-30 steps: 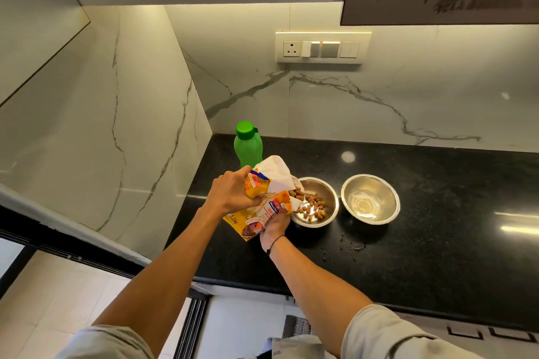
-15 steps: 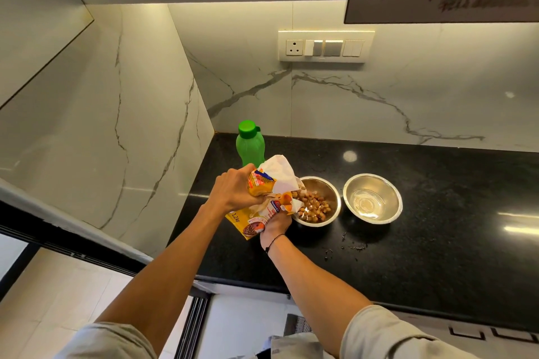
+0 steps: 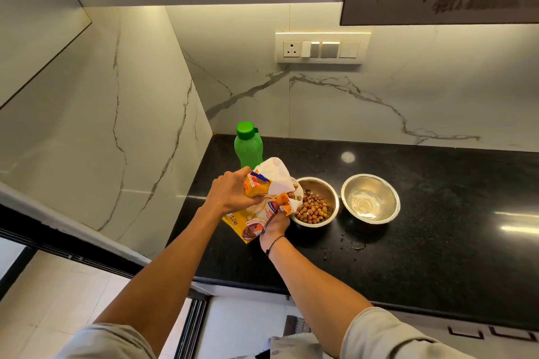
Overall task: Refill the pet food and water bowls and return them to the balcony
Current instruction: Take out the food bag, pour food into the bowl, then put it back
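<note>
pet food bag [image 3: 256,221], marked "1.2kg", gripped by both hands, tilted over kibble bowl [image 3: 316,202].

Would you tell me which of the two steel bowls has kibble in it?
The left bowl, under the food bag; the right bowl holds only water.

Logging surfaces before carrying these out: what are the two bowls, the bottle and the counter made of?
Bowls: likely polished steel, mirror-like glints. Bottle: apparently green plastic, soft sheen, matching cap. Counter: glossy black speckled stone, perhaps granite, reflecting lights.
</note>
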